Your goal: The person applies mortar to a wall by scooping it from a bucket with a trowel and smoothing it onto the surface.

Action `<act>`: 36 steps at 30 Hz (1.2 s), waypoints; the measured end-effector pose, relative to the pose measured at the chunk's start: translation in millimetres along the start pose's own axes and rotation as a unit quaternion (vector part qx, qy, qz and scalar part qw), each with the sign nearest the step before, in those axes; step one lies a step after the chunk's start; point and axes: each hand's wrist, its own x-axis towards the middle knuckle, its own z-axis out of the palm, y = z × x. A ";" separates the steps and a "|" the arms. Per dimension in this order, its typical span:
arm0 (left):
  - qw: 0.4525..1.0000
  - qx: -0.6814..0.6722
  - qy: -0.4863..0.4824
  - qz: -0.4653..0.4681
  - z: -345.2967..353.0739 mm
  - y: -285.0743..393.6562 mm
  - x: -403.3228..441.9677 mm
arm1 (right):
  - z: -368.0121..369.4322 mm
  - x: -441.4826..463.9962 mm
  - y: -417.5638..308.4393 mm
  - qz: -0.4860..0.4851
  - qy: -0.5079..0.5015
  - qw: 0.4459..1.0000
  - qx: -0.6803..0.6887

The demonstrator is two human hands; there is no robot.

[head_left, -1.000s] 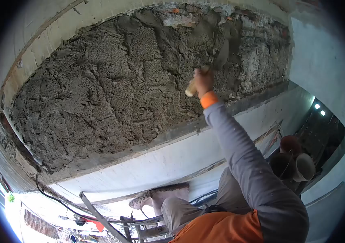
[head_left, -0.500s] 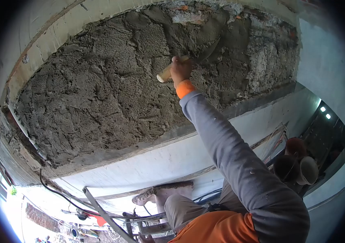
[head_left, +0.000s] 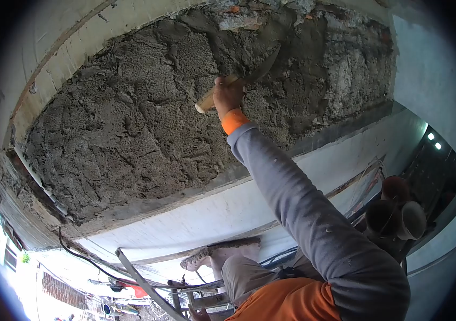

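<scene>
My right hand (head_left: 229, 97) is closed around the wooden handle of a trowel (head_left: 205, 101). The trowel's metal blade (head_left: 264, 67) points up and to the right, close against the wet mortar (head_left: 131, 117) on the wall panel. Whether the blade touches the mortar all along its edge cannot be made out. Rough grey mortar covers most of the panel, with ridges and pits in it. At the bottom edge, beside wooden bars, part of my left hand (head_left: 199, 314) shows; its fingers are too small and cut off to read.
Old exposed masonry (head_left: 356, 69) lies at the panel's right end. Several buckets (head_left: 412, 220) stand at the lower right. A slanting bar (head_left: 145, 283), a black cable (head_left: 78, 255) and a mortar-smeared board (head_left: 228, 251) are below the panel. A pale wall (head_left: 431, 80) rises at right.
My right hand and the trowel have shifted slightly left and down across the mortar. The view has tilted a little.
</scene>
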 end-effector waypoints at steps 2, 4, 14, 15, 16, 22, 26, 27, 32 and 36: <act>1.000 -0.025 0.008 0.010 5.0 -5.7 -0.8 | 8.4 1.6 6.2 -0.006 -0.022 1.000 -0.001; 0.999 -0.048 0.015 0.019 5.9 -10.1 -1.1 | 12.0 -1.1 -0.1 0.012 -0.043 0.999 0.025; 0.999 -0.027 0.004 0.022 8.9 0.9 2.1 | 1.2 -22.5 -63.6 0.161 -0.172 0.902 0.361; 0.999 -0.024 0.003 0.026 6.8 1.9 2.0 | -4.2 -24.7 -75.0 0.186 -0.196 0.875 0.403; 0.999 -0.020 0.000 0.028 5.6 3.4 2.9 | -9.0 -24.3 -80.3 0.195 -0.208 0.845 0.453; 0.999 0.002 -0.003 0.037 7.4 12.1 5.4 | -77.1 -22.1 -124.9 0.239 -0.258 0.724 0.594; 0.999 0.018 -0.005 0.042 3.4 19.3 7.3 | -128.6 -25.2 -141.5 0.161 -0.158 0.862 0.454; 0.999 0.023 -0.005 0.044 2.9 22.5 7.9 | -134.5 -25.4 -136.7 0.109 -0.099 0.913 0.380; 0.995 0.070 -0.009 0.071 0.9 45.1 8.4 | -152.2 36.1 -39.4 -0.099 0.176 0.970 0.135; 0.994 0.083 -0.004 0.069 12.8 51.2 23.0 | -169.6 40.1 46.5 -0.127 0.105 0.929 -0.332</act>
